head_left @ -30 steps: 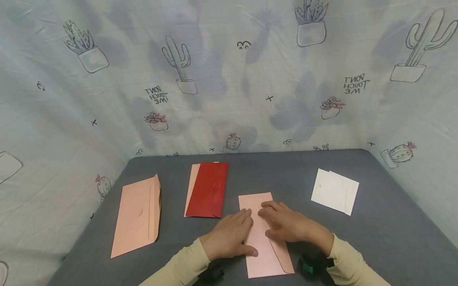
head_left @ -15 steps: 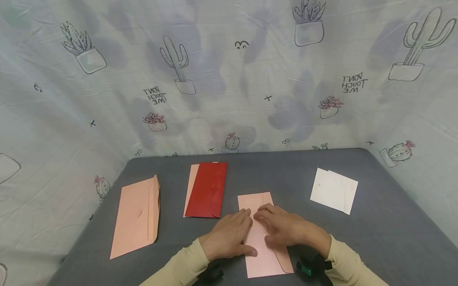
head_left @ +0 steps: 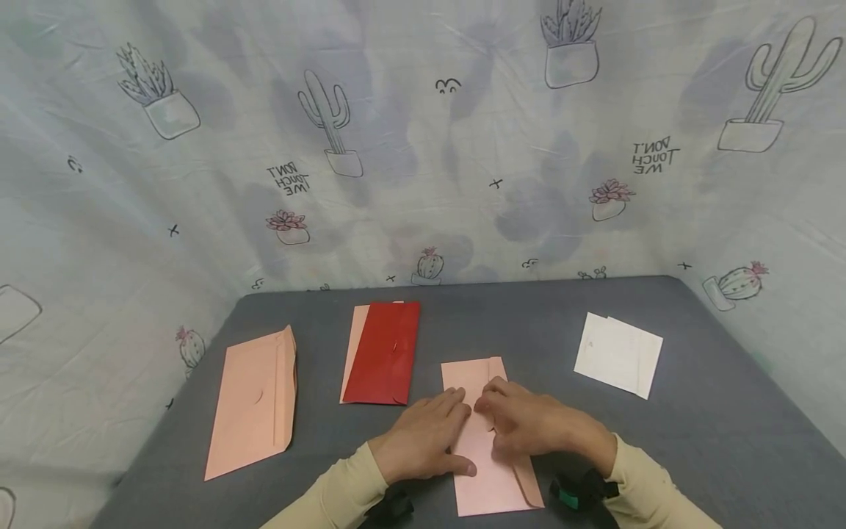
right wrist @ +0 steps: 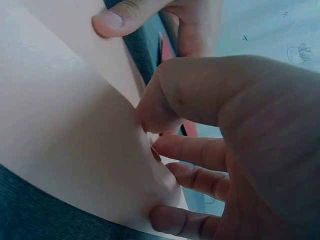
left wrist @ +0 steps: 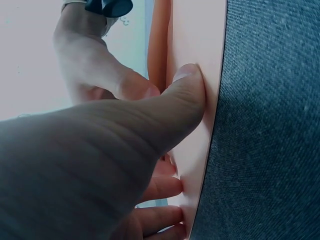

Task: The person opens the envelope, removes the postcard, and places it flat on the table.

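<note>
A long pink envelope (head_left: 481, 488) lies on the dark table in front of me, its flap (head_left: 526, 481) along the right side. My left hand (head_left: 426, 437) rests on the envelope's left part, fingers extended and thumb (left wrist: 192, 95) pressing near the edge. My right hand (head_left: 538, 422) is at the flap, thumb and fingers bent together around the middle of its edge. In the right wrist view, the right thumb (right wrist: 162, 107) sits on the flap (right wrist: 95, 165), with the fingertips right by a small slit (right wrist: 155, 153) in the paper.
A larger pink envelope (head_left: 244, 404) lies at the left. A red envelope (head_left: 386, 353) overlaps another pink one (head_left: 353, 345) at the back middle. White square envelopes (head_left: 615, 353) lie at the right. A cactus-print cloth (head_left: 410, 147) hangs around the grey-black table (head_left: 317, 470).
My right hand has shifted slightly left over the envelope, its fingers drawing closer together at the flap's edge. The flap's upper end now shows folded over. My left hand stays put.
</note>
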### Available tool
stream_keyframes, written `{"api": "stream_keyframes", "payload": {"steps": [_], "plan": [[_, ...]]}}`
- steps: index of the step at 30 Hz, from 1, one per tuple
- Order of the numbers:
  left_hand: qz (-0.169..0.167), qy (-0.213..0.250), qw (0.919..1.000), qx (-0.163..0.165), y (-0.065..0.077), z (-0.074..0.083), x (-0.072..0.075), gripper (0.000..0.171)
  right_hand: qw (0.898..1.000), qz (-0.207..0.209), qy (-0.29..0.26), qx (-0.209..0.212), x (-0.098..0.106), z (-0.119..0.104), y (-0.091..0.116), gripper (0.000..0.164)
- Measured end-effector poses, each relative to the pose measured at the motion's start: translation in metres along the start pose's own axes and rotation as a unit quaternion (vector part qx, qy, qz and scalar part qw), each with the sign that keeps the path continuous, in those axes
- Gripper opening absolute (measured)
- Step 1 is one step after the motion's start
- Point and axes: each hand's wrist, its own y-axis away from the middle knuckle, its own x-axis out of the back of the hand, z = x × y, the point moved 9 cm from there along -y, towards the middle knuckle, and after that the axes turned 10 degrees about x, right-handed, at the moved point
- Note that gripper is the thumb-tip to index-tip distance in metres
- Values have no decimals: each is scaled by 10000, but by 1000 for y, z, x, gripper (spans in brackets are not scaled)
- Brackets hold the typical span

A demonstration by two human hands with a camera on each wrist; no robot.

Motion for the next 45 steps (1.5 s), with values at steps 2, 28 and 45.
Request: {"api": "stream_keyframes", "payload": {"steps": [2,28,45], "plan": [[46,-80,10000,-26,0,1,1,79,10000,39,65,60,3,-1,1,38],[136,-87,9999,26,-2,0,-1,78,9890,213,1453,-183,22,8,14,25],[-35,504,9986,183,-1,-5,1,76,9938,923,534,-301,25,29,3,22]]}}
